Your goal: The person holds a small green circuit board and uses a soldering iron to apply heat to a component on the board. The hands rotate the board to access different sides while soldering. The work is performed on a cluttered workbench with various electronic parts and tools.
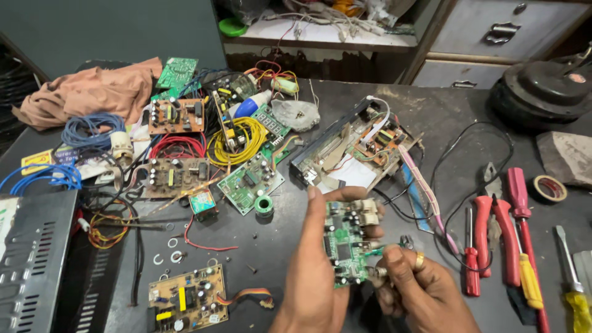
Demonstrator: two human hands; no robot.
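Hands meet low in the middle of the view, above a dark, scuffed workbench. The left hand is closed around a small green circuit board, thumb up along its left edge and fingertips wrapped round the far side near the top. The board stands nearly upright, its long axis running from the wrist end up and away, component face turned to the camera; pale boxy connectors sit at its upper end and tiny dark chips and silver cans stud the glossy green surface. The right hand, with a gold ring on one finger, is curled tight, pinching the board's lower right edge; whether it also holds a tool cannot be told.

Just beyond the board lies an opened long electronics chassis with pale ribbon wires. To the left are a coil of yellow wire, a coil of red wire, brown boards and a second green board. To the right lie red-handled pliers and several screwdrivers, hard plastic grips and steel shafts pointing away.
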